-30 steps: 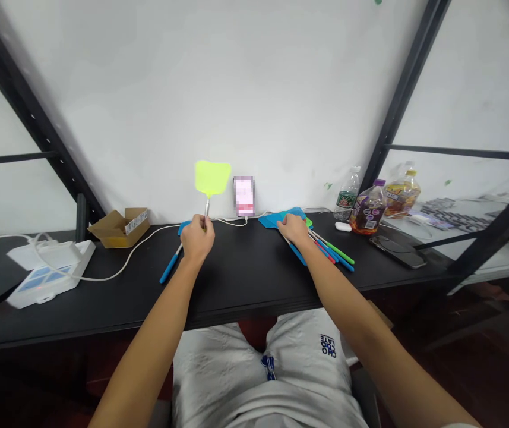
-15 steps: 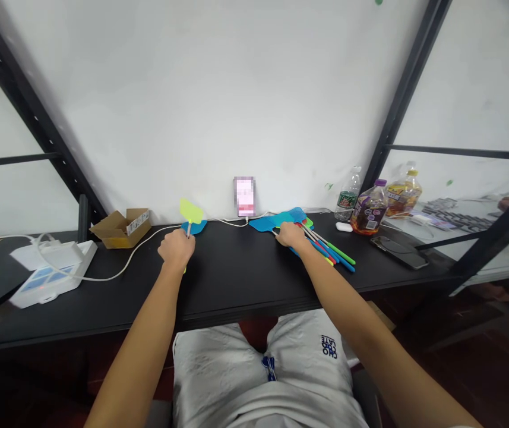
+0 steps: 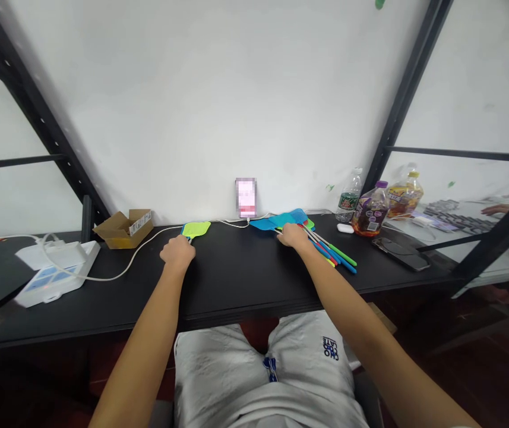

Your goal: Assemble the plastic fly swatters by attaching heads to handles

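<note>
My left hand (image 3: 177, 252) is closed around the thin handle of a yellow-green fly swatter (image 3: 198, 229). That swatter's flat head lies over a blue fly swatter (image 3: 183, 228), which shows only at its left edge. On the right, my right hand (image 3: 292, 236) is closed on a blue fly swatter (image 3: 265, 224) at the pile, with part of its thin rod showing beside the fingers. More swatters lie under and beside this hand, their green, blue, red and yellow handles (image 3: 342, 255) fanned toward the right front. My fingers hide parts of both grips.
A lit phone (image 3: 246, 199) leans on the wall. Left stand an open cardboard box (image 3: 123, 232) and a white power strip (image 3: 58, 276) with a cable. Right are bottles (image 3: 370, 211), a white case (image 3: 345, 228) and a dark phone (image 3: 400, 254). Another person's hand (image 3: 497, 209) shows beyond the frame.
The yellow-green swatter's head has tipped down from raised to lying flat over the blue one. My right hand stays at the pile. Another person's hand now shows more clearly at far right.
</note>
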The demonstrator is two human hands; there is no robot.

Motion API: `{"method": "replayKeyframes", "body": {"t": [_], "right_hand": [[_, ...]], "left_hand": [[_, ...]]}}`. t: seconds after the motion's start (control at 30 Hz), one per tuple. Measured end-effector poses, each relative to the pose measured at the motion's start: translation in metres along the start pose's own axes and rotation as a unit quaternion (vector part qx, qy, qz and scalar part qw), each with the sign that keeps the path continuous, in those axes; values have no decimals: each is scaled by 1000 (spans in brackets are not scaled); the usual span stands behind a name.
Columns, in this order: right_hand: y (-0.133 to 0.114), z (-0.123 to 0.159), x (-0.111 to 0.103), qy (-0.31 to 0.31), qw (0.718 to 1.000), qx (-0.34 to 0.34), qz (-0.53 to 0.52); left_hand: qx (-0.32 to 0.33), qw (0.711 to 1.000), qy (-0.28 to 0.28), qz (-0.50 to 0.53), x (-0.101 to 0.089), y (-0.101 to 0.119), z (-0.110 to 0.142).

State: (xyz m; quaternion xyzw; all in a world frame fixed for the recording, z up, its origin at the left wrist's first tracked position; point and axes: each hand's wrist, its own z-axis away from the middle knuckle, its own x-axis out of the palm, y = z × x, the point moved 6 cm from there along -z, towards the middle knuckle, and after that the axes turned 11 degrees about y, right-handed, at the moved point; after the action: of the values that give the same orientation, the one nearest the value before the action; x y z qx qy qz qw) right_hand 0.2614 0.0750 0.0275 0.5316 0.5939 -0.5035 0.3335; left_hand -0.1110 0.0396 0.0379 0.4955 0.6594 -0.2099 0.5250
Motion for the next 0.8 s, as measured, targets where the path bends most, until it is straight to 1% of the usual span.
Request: {"method": "replayKeyframes", "body": {"t": [0.1,0.17,0.2,0.3,0.37,0.4,0.47,0.53,0.57,0.6,0.7,0.77,0.8], "right_hand": [[6,-3,-1,3,1000,7,-6],[9,-6,-5,17,1000,12,-19],[10,-7,-7,28,999,14,-31],[8,-8,-14,53,992,23,-109],[3,-7,-17,59,975,32,-210],[0,-7,-18,64,960,39,-271],[-6,-5,-20,78,918,51,-384],[-10,-4,-22,100,884,48,-454],[-12,-3,-23,114,877,42,-464],[-13,-3,-24,135,877,34,-461],[-14,-3,-25,192,884,20,-426],[-17,-3,-22,188,875,23,-446],[-20,-3,-19,172,863,27,-474]], "left_hand": [[5,1000,2,-3,-2,2,3],[13,1000,21,-3,-5,5,7],[23,999,40,-1,-7,8,10],[93,990,107,13,-14,28,22],[149,979,133,36,-15,45,32],[180,972,143,52,-15,56,38],[246,953,156,82,-14,76,52],[296,933,169,115,-14,94,66],[320,922,172,131,-14,101,73],[343,911,174,148,-15,108,80],[411,875,157,203,-18,125,99],[446,854,131,233,-19,133,109],[456,848,117,244,-18,136,112]]}}
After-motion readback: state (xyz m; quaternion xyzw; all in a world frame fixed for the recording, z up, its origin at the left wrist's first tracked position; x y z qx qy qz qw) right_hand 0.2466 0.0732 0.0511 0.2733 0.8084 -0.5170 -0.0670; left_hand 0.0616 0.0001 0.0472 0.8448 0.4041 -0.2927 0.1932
